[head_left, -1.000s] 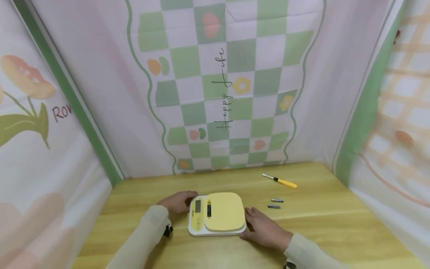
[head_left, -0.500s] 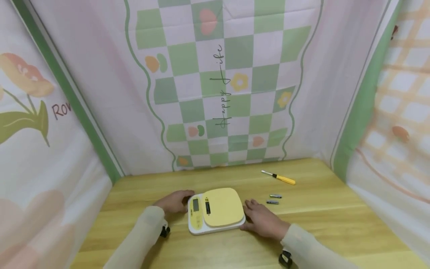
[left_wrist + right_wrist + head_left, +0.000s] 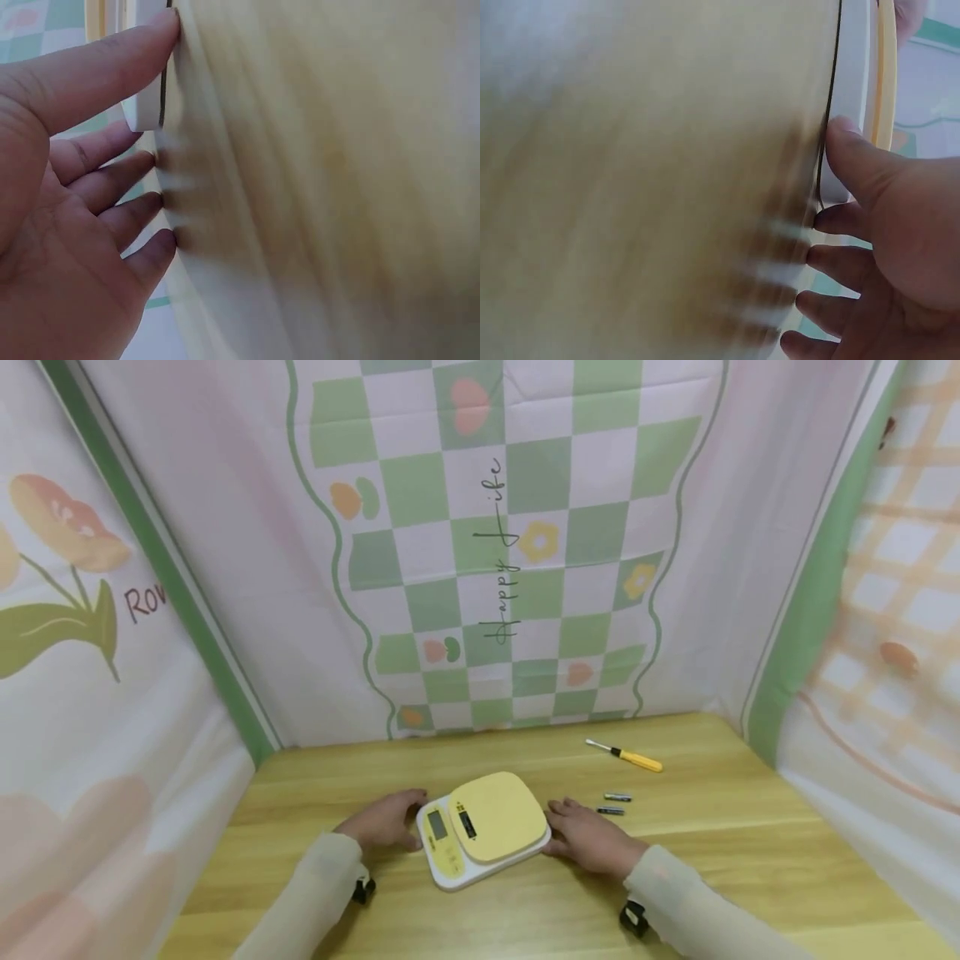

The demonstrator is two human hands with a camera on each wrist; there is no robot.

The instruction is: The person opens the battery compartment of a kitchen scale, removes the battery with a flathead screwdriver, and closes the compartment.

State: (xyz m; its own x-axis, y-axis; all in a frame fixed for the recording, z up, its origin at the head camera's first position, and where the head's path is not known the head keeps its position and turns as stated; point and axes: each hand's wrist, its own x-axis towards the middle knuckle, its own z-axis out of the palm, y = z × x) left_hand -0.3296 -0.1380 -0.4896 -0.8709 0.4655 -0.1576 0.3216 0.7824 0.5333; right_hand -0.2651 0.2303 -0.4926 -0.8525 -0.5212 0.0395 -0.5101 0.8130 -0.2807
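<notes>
A yellow and white digital kitchen scale (image 3: 499, 818) lies turned at an angle on the table in the head view, its display (image 3: 437, 825) toward the left. My left hand (image 3: 384, 821) is at its left side. In the left wrist view, that thumb (image 3: 112, 71) lies along the scale's white edge (image 3: 150, 94), while the other fingertips come down at the tabletop. On the opposite side, my right hand (image 3: 592, 837) touches the scale. Its thumb (image 3: 855, 154) presses the white side wall, with the other fingers spread beside the corner, tips at the table.
Two small batteries (image 3: 618, 797) lie right of the scale, beyond the right hand. Farther back is a screwdriver (image 3: 633, 759) with a yellow handle. Printed cloth (image 3: 510, 568) encloses the wooden table (image 3: 337, 768) at the back and both sides.
Between my hands the scale has turned counterclockwise on the table, its right side going away from me and its near left corner coming closer. The batteries and screwdriver stay put.
</notes>
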